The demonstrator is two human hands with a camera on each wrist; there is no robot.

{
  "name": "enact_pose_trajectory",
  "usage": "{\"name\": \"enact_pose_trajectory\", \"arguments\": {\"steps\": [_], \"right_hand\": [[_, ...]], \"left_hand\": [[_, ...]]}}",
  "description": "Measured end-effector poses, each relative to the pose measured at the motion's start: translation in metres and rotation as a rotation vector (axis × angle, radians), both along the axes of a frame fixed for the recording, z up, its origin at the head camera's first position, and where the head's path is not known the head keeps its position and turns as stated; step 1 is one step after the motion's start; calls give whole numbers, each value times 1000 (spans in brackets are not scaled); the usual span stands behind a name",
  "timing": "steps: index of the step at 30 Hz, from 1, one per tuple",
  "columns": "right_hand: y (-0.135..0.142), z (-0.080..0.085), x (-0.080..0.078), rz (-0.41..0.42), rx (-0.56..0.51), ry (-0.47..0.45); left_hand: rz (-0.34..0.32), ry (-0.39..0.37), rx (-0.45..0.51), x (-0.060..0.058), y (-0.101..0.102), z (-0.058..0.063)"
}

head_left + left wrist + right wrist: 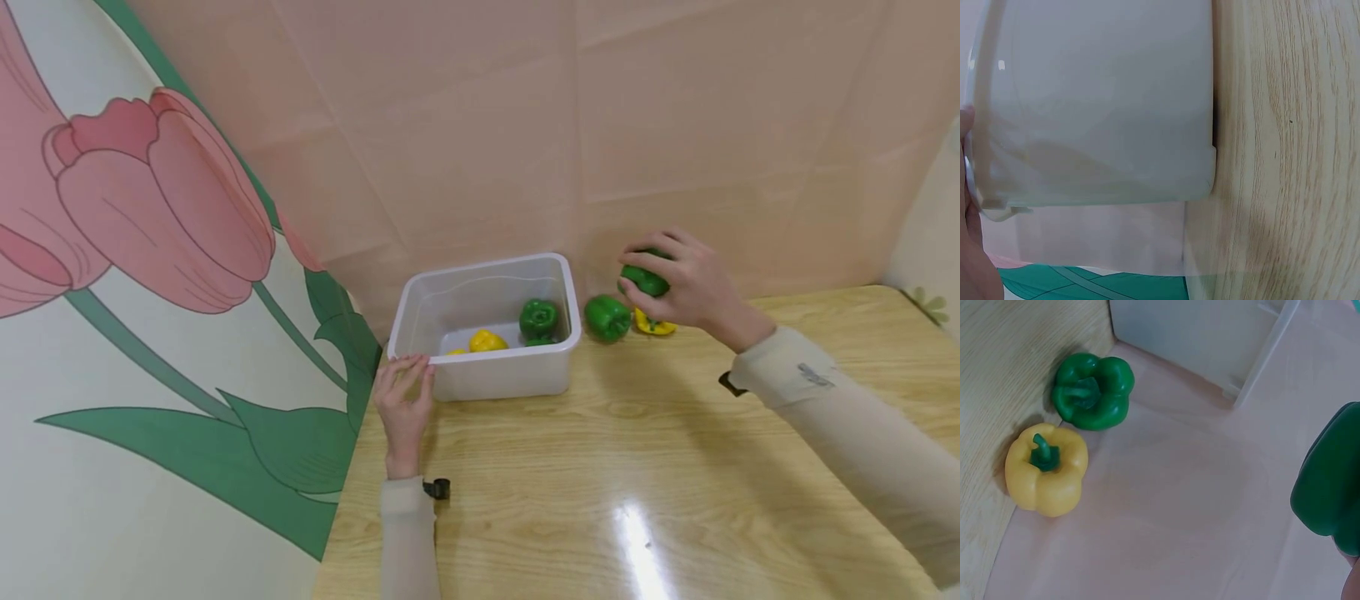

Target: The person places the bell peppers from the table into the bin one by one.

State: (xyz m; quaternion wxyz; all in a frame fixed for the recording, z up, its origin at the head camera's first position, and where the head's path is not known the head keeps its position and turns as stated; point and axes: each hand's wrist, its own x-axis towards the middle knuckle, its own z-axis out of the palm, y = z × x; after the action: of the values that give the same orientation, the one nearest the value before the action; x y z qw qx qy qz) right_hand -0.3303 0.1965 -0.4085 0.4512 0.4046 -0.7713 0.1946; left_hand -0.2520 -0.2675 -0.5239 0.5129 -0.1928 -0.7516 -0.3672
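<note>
While the left hand [405,402] grips the bin [502,377], the right hand [690,279], clasping a lifted green pepper [645,281], should probably carry it in.

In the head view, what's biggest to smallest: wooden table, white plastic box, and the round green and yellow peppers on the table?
1. Wooden table
2. White plastic box
3. Round green pepper
Unsure: round yellow pepper, partly hidden by right hand.
</note>
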Motion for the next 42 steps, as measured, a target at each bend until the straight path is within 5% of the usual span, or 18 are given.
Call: {"name": "enact_pose_trajectory", "arguments": {"steps": [42], "right_hand": [[-38, 16, -12, 60, -13, 1]], "left_hand": [[2, -2, 1, -1, 1, -1]]}}
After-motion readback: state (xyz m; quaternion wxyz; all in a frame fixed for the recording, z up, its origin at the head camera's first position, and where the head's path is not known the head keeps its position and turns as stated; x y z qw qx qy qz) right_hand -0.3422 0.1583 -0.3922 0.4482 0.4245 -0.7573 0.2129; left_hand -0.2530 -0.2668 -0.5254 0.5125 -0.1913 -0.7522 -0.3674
